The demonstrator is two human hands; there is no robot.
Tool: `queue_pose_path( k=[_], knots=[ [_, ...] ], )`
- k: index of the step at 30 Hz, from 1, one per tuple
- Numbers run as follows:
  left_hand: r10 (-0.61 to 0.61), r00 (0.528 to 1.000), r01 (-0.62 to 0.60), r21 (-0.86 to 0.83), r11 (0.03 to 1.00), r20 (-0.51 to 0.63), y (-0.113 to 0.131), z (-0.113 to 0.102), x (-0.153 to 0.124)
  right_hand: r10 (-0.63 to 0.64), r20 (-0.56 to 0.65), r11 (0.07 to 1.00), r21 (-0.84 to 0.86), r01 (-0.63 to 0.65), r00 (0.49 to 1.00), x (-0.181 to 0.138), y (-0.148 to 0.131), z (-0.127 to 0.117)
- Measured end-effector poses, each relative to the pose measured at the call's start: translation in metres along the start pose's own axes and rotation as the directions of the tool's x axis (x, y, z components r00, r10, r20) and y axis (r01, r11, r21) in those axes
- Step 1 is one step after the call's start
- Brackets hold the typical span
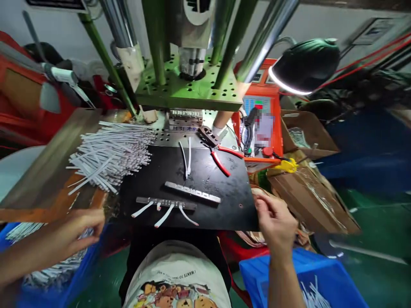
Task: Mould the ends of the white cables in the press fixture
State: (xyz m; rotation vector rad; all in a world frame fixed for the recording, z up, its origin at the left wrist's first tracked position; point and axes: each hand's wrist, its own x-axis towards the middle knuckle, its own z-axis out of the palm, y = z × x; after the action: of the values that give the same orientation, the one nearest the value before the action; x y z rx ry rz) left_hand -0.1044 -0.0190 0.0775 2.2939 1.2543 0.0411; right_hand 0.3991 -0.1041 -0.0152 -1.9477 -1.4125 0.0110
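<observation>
A black work plate (221,192) lies in front of a green press. On it rest two long metal bars: a silver one (192,191) and, nearer me, a darker one (166,202) with several short white cable pieces (164,216) sticking out of it. My right hand (275,222) is at the plate's right front corner, fingers curled at the edge; whether they hold anything is unclear. My left hand (69,233) hovers low left over a blue bin, fingers stretched out, holding nothing. A big heap of white cable pieces (109,156) lies on a wooden board at left.
Red-handled pliers (220,160) and two loose white cables (187,158) lie at the plate's back. The green press (189,87) rises behind, an orange control box (261,124) and a lit lamp (303,66) at right. Cardboard boxes (308,192) and a blue bin (317,278) stand right.
</observation>
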Motion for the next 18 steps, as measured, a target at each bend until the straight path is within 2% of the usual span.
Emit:
queue_pose_path(
  k=[1, 3, 5, 7, 10, 12, 15, 18],
  knots=[
    [0.004, 0.999, -0.004, 0.001, 1.0, 0.046, 0.0, 0.0, 0.007, -0.143, 0.104, 0.985, 0.116, 0.131, 0.984, 0.002, -0.029, 0.008],
    [0.039, 0.999, -0.039, 0.04, 0.998, 0.007, 0.003, 0.006, 0.025, -0.404, 0.294, 0.902, 0.286, 0.324, 0.866, 0.002, -0.081, 0.025],
    [0.101, 0.987, -0.082, 0.144, 0.986, -0.123, 0.012, 0.02, 0.045, -0.553, 0.401, 0.833, 0.294, 0.469, 0.73, -0.004, -0.116, 0.042],
    [0.152, 0.979, -0.112, 0.264, 0.958, -0.136, 0.024, 0.037, 0.06, -0.608, 0.449, 0.784, 0.21, 0.584, 0.655, -0.011, -0.131, 0.055],
    [0.176, 0.981, -0.128, 0.396, 0.909, -0.087, 0.036, 0.055, 0.07, -0.647, 0.45, 0.734, 0.148, 0.662, 0.616, -0.012, -0.13, 0.059],
    [0.203, 0.97, -0.126, 0.432, 0.893, -0.136, 0.038, 0.054, 0.075, -0.695, 0.409, 0.693, 0.158, 0.704, 0.591, -0.001, -0.125, 0.055],
    [0.21, 0.965, -0.128, 0.421, 0.898, -0.155, 0.038, 0.029, 0.105, -0.77, 0.296, 0.618, 0.128, 0.776, 0.565, 0.042, -0.119, 0.053],
    [0.193, 0.979, -0.142, 0.459, 0.877, -0.067, 0.035, -0.009, 0.171, -0.767, 0.262, 0.615, 0.039, 0.787, 0.586, 0.115, -0.115, 0.075]
  ],
)
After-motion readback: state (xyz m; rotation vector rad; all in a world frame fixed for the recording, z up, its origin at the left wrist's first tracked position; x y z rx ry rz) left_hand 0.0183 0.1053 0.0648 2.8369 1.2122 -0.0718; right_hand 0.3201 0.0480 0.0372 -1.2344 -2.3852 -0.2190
